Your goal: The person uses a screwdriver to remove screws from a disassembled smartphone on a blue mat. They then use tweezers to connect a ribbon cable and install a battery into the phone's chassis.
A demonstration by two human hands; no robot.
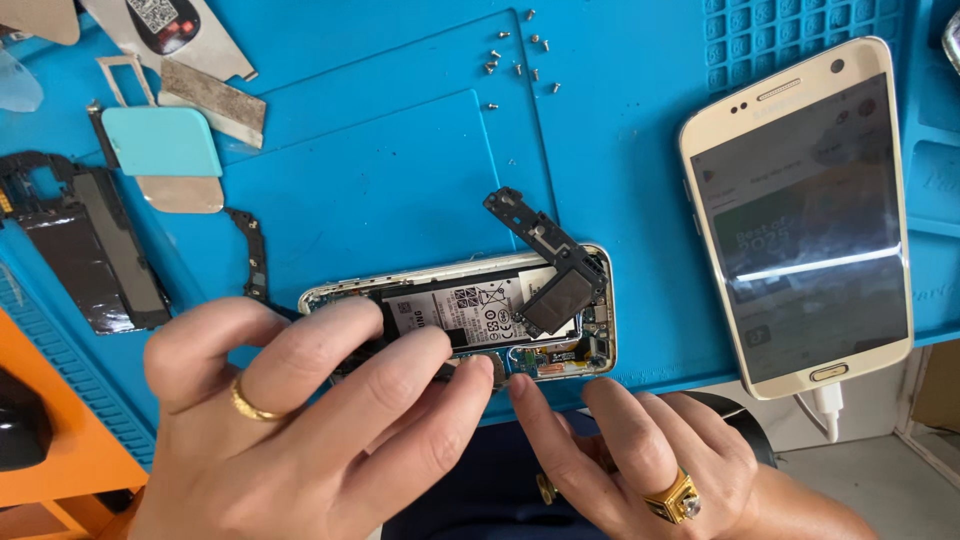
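Note:
An opened phone (560, 330) with its back off lies near the front edge of the blue work mat (400, 150); its battery (470, 310) shows. A black plastic speaker piece (548, 262) rests tilted on the phone's right end. My left hand (300, 420), with a gold ring, covers the phone's left part and pinches a thin dark tool whose tip touches the phone's lower edge. My right hand (640, 450), also ringed, has a fingertip at the phone's lower edge next to that tip.
A gold phone (800, 210) with a lit screen and a white cable lies at the right. Several tiny screws (520, 55) sit at the top. Removed black parts (80, 250), a pale blue card (160, 140) and foil pieces lie at the left.

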